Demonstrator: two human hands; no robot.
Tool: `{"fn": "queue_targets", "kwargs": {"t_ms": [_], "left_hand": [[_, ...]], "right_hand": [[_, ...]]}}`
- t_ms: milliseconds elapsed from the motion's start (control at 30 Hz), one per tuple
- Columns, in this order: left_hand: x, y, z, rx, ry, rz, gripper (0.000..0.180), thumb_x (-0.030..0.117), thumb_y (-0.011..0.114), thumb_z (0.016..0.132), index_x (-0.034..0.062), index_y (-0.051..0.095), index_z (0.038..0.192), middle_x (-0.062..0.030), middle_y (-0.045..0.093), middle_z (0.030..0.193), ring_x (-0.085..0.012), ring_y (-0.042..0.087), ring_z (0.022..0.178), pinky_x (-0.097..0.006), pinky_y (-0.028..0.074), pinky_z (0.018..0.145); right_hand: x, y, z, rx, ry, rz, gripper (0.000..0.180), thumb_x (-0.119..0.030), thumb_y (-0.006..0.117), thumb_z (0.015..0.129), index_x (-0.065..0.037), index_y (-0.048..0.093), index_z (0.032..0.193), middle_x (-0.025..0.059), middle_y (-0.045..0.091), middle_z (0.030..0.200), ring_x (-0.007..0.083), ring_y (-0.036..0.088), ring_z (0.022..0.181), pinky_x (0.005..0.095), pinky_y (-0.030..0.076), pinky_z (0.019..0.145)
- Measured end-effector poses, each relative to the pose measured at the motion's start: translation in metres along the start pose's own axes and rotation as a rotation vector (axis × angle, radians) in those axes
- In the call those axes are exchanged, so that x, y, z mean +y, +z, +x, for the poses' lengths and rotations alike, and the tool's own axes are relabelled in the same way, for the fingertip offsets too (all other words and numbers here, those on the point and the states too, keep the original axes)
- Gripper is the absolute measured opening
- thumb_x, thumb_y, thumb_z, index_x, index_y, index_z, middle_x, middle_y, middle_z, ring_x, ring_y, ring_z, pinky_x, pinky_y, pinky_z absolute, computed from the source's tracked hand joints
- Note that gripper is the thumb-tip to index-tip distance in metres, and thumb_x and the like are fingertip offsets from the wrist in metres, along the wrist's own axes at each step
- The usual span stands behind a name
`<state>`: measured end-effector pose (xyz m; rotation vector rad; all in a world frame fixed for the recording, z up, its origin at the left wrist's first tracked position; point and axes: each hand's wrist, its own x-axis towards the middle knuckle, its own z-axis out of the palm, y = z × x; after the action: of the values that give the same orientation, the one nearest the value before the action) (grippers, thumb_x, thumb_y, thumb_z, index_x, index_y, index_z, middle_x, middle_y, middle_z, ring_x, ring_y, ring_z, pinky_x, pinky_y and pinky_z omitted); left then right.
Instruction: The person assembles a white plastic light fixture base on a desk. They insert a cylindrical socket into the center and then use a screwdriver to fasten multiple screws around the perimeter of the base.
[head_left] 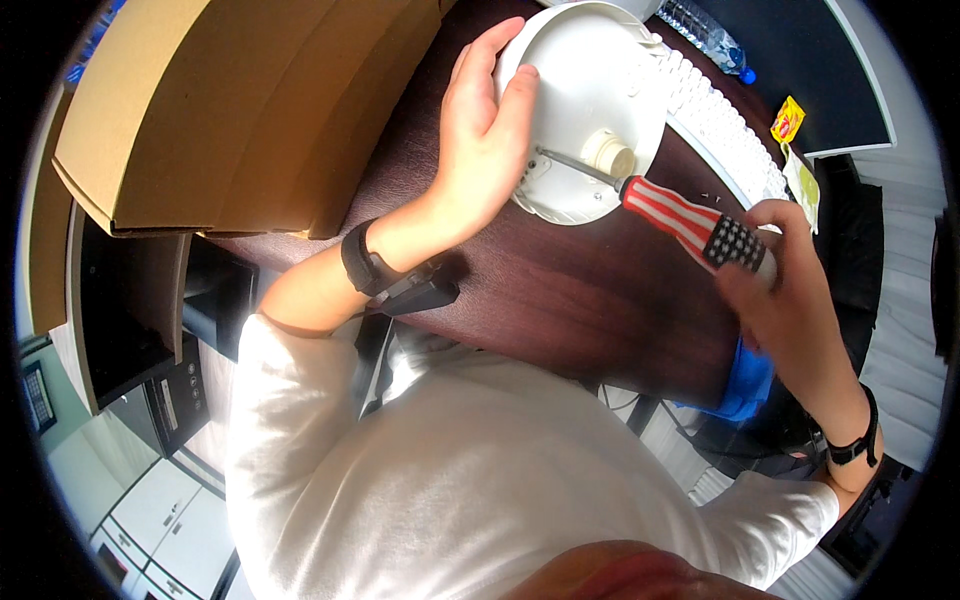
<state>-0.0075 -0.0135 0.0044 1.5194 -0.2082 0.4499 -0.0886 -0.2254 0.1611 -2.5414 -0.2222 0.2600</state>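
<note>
A white round plastic housing point(590, 95), shaped like a shallow bowl with a cream cylindrical socket point(610, 153) inside, is tilted up above the dark table. My left hand point(480, 130) grips its left rim, thumb over the edge and fingers behind. In my right hand point(785, 280) is a screwdriver point(675, 212) with a red-and-white striped handle and a dark, star-patterned end. Its shaft crosses the inside of the housing, and the tip rests at a small spot near the left inner wall, below my left thumb. Whether a screw sits under the tip is too small to tell.
A large cardboard box point(250, 110) stands at the left of the dark wood table point(600, 300). Behind the housing lies a white keyboard point(715, 125), with a plastic bottle point(705, 35), a yellow packet point(788, 120) and a monitor point(800, 60) beyond. A blue bag point(745, 385) hangs by the right edge.
</note>
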Motion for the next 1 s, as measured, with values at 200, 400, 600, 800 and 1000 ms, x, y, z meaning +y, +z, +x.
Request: {"fn": "queue_targets", "kwargs": {"t_ms": [200, 400, 600, 800, 1000], "left_hand": [[-0.001, 0.000, 0.000, 0.001, 0.001, -0.006, 0.037, 0.010, 0.046, 0.091, -0.0029, 0.040, 0.125, -0.0087, 0.052, 0.113, -0.0114, 0.049, 0.099, -0.024, 0.039, 0.087], [-0.004, 0.000, 0.001, 0.007, -0.021, 0.014, 0.037, 0.011, 0.046, 0.091, -0.0024, 0.040, 0.125, -0.0084, 0.052, 0.113, -0.0115, 0.049, 0.099, -0.024, 0.040, 0.086], [-0.001, 0.001, -0.002, 0.005, -0.020, -0.006, 0.038, 0.011, 0.046, 0.091, -0.0023, 0.039, 0.126, -0.0084, 0.052, 0.113, -0.0119, 0.049, 0.100, -0.024, 0.039, 0.087], [-0.003, 0.002, -0.002, 0.003, 0.011, -0.016, 0.038, 0.010, 0.046, 0.091, -0.0024, 0.039, 0.126, -0.0092, 0.052, 0.114, -0.0124, 0.048, 0.102, -0.024, 0.038, 0.088], [0.000, 0.002, -0.003, 0.008, -0.006, -0.024, 0.038, 0.011, 0.046, 0.092, -0.0026, 0.039, 0.126, -0.0096, 0.053, 0.114, -0.0127, 0.048, 0.102, -0.025, 0.038, 0.089]], "right_hand": [[-0.008, -0.011, -0.003, -0.094, -0.028, -0.125, 0.023, -0.024, 0.055, 0.090, -0.002, 0.047, 0.092, 0.0028, 0.051, 0.059, 0.0078, 0.047, 0.048, 0.0208, 0.036, 0.045], [-0.003, -0.011, 0.006, -0.189, 0.472, 0.415, 0.023, -0.026, 0.050, 0.092, -0.003, 0.049, 0.089, 0.0018, 0.049, 0.056, 0.0062, 0.047, 0.046, 0.0202, 0.036, 0.039], [-0.004, 0.006, -0.007, 0.020, 0.096, 0.111, 0.020, -0.024, 0.050, 0.093, -0.003, 0.050, 0.092, 0.0018, 0.051, 0.063, 0.0056, 0.047, 0.047, 0.0198, 0.037, 0.041], [0.001, -0.008, -0.004, -0.172, 0.215, 0.184, 0.023, -0.025, 0.045, 0.094, -0.004, 0.051, 0.087, 0.0014, 0.051, 0.063, 0.0052, 0.046, 0.047, 0.0191, 0.037, 0.043], [-0.005, -0.013, 0.003, -0.173, 0.474, 0.413, 0.023, -0.026, 0.047, 0.094, -0.004, 0.050, 0.099, 0.0008, 0.051, 0.064, 0.0053, 0.047, 0.048, 0.0190, 0.038, 0.044]]}}
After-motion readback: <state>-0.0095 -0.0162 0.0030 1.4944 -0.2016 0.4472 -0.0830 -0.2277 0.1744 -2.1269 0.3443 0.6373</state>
